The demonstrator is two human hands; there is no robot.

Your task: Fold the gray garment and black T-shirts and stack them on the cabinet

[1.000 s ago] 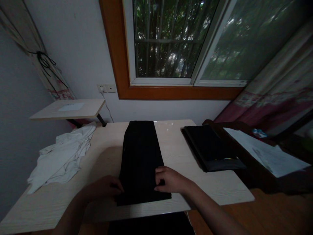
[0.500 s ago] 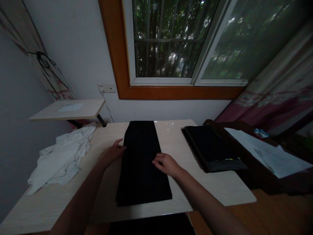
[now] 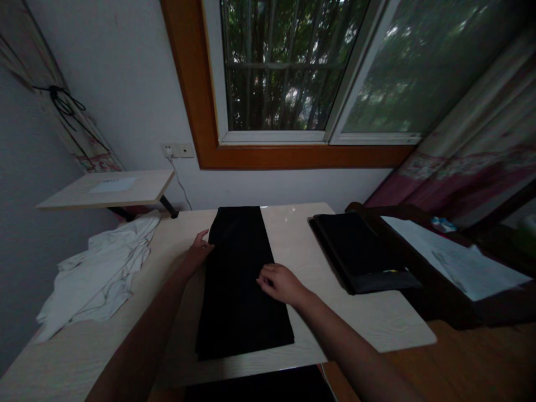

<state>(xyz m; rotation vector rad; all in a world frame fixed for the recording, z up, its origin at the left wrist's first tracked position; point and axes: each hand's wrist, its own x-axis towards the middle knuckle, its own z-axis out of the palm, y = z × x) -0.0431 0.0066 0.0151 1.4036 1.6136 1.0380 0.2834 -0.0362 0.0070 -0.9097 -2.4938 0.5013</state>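
Note:
A black garment [image 3: 238,301], folded into a long flat rectangle, lies on the pale table in front of me. What kind of garment it is cannot be made out. At its left edge is my left hand [image 3: 200,249], fingers apart, one pointing away from me and others touching the cloth's side. My right hand [image 3: 280,282] rests over the right edge of the garment, its fingers curled together and thumb drawn in, pinching at the dark fabric. Between those fingertips the cloth is too dark to see clearly.
More folded dark clothing [image 3: 355,245] lies stacked at the table's right side. A crumpled white garment [image 3: 100,268] is on the left, below a small raised shelf [image 3: 125,192]. Beyond the table [image 3: 393,324], a paper sheet [image 3: 452,257] rests on dark furniture. A window is ahead.
My right hand's fingers have curled in a little more on the cloth. My left hand stays at the left edge, almost unmoved. The whole view has shifted slightly.

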